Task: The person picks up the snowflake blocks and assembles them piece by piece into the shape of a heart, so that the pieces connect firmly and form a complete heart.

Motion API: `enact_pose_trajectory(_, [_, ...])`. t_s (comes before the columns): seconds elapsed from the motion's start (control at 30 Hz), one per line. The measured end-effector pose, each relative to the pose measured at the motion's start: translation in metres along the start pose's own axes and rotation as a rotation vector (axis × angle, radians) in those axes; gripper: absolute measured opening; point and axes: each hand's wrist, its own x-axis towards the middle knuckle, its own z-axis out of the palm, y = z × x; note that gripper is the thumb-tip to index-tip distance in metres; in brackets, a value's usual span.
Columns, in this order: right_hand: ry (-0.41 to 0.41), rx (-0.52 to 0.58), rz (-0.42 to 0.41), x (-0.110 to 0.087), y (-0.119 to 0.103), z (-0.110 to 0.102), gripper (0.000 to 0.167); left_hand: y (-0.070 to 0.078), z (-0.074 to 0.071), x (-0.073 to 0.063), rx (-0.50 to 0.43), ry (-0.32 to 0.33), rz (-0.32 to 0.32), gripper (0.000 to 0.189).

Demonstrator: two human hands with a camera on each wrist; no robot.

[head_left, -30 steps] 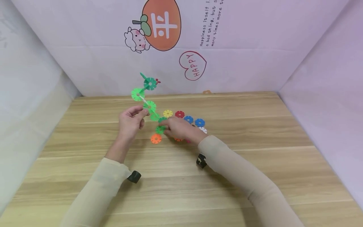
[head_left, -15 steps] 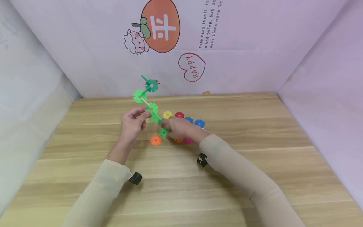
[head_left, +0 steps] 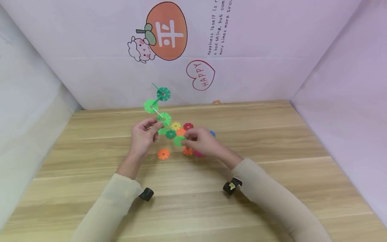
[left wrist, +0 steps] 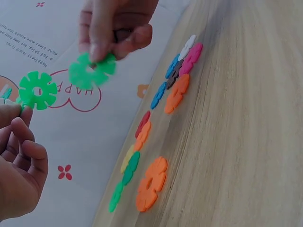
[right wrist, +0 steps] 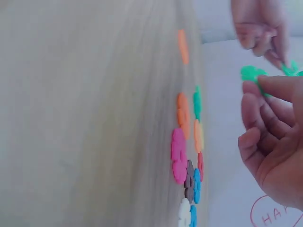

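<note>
My left hand (head_left: 142, 135) pinches the lower end of a chain of slotted plastic discs held up off the table. In the chain, a dark green disc (head_left: 163, 94) is at the top, with light green discs (head_left: 151, 106) below it and a thin white piece between. My right hand (head_left: 203, 141) pinches a single light green disc (left wrist: 92, 71) between thumb and fingers, raised off the table. In the left wrist view that disc is apart from the chain's light green disc (left wrist: 38, 90). The fingers partly cover the chain's held end.
Loose discs lie flat on the wooden table (head_left: 193, 208): yellow (head_left: 176, 126), red (head_left: 188, 126), dark green (head_left: 170, 134), magenta (right wrist: 179, 156), brown (right wrist: 189, 182), white (left wrist: 188, 45) and blue (head_left: 213, 133) among them. An orange disc (head_left: 163, 154) lies nearer me. A printed backdrop (head_left: 257, 77) stands behind.
My right hand has lifted the light green disc and drawn it right, uncovering the dark green and orange discs. My left hand keeps its hold on the chain, nearly in place.
</note>
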Motion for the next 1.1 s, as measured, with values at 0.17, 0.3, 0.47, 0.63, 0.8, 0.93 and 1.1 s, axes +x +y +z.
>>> enact_pose_trajectory(0.17, [0.063,0.3,0.096,-0.017,0.0,-0.004,0.012,0.001,0.004,-0.001,-0.008,-0.02,0.004,0.01])
enact_pose_trajectory(0.3, [0.116,0.371,0.107,-0.025,0.0,-0.005,0.013,0.002,0.007,-0.003,-0.042,-0.036,0.025,0.007])
enact_pose_trajectory(0.47, [0.164,0.383,0.065,-0.031,0.0,-0.006,0.013,0.003,0.01,-0.004,-0.076,-0.066,0.045,0.012])
enact_pose_trajectory(0.63, [0.192,0.357,0.032,-0.034,-0.002,-0.005,0.013,0.003,0.014,-0.004,-0.095,-0.088,0.04,0.008])
enact_pose_trajectory(0.8, [0.201,0.349,0.013,-0.033,-0.005,-0.004,0.013,0.002,0.018,-0.006,-0.069,-0.112,0.026,0.012])
enact_pose_trajectory(0.93, [0.214,0.365,-0.002,-0.033,-0.007,-0.003,0.012,0.001,0.019,-0.006,-0.046,-0.116,0.007,0.022])
enact_pose_trajectory(1.1, [0.244,0.395,-0.008,-0.034,-0.009,-0.002,0.012,0.0,0.018,-0.005,-0.076,-0.13,0.013,0.009])
